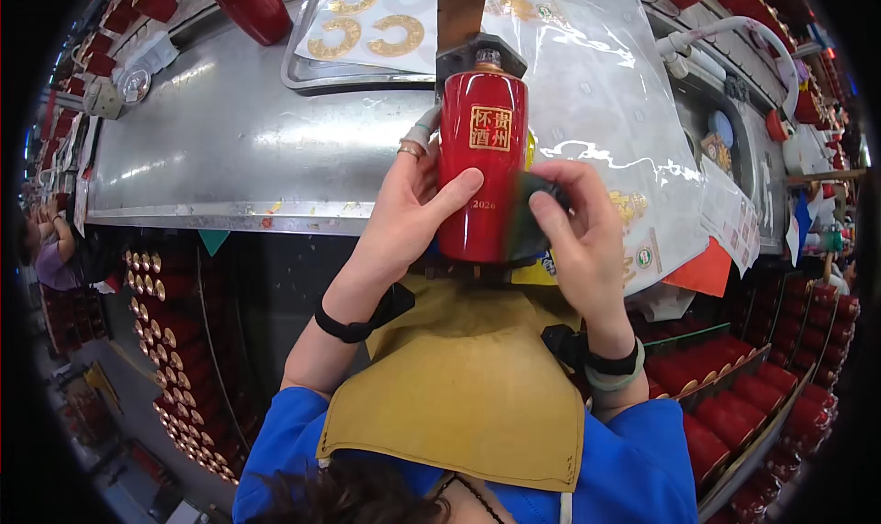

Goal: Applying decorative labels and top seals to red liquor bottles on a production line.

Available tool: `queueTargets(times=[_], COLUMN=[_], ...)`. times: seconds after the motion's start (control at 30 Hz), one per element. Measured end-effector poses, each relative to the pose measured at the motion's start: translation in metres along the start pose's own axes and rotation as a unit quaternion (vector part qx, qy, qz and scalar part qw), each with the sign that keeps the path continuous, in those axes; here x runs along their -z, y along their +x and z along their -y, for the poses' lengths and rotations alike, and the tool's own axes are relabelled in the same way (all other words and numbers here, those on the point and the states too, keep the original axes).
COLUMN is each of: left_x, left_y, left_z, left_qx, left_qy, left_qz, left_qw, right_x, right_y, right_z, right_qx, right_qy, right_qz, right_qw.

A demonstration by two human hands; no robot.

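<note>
A glossy red bottle (477,180) with gold characters on its front lies in front of me, its neck at a dark angular holder (512,58). My left hand (411,198) grips the bottle's left side, thumb across the front and a ring-like band on one finger. My right hand (583,230) pinches a dark green pad or cloth (527,221), blurred by motion, against the bottle's lower right side. Its exact kind cannot be made out.
Left of the bottle spreads a metal worktop (229,129). Behind stands a tray (307,74) with gold C-shaped stickers (396,35) on a sheet. Clear plastic film (610,93) covers the right side. Another red bottle (252,8) is at the back left; rows of red bottles (734,405) fill crates below.
</note>
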State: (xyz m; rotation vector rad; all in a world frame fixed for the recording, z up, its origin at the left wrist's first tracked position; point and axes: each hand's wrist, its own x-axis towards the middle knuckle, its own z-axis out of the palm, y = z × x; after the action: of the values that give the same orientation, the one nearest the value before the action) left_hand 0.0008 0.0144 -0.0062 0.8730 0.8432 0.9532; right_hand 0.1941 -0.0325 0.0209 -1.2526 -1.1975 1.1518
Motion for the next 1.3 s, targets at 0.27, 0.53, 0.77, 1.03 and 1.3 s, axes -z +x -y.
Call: queueTargets(times=[0.27, 0.53, 0.77, 1.03, 1.3], left_x=[0.000, 0.001, -0.001, -0.001, -0.010], left_y=[-0.002, -0.002, -0.002, -0.002, -0.006], left_z=[0.002, 0.002, 0.004, 0.004, 0.004], left_qx=[-0.019, -0.020, -0.029, -0.028, -0.054], left_qy=[0.038, 0.039, 0.049, 0.043, 0.076], left_qz=[0.004, 0.008, 0.001, -0.002, -0.002], left_qw=[0.999, 0.999, 0.998, 0.999, 0.996], right_x=[-0.010, -0.012, -0.014, -0.015, 0.012], right_y=[-0.032, -0.032, -0.031, -0.033, 0.023], right_z=[-0.010, -0.012, -0.014, -0.010, 0.008], right_qx=[0.012, 0.023, 0.053, 0.046, -0.014], right_qy=[-0.081, -0.092, -0.151, -0.181, -0.010], right_qz=[0.015, 0.004, -0.020, -0.020, 0.014], right_qw=[0.996, 0.995, 0.987, 0.982, 1.000])
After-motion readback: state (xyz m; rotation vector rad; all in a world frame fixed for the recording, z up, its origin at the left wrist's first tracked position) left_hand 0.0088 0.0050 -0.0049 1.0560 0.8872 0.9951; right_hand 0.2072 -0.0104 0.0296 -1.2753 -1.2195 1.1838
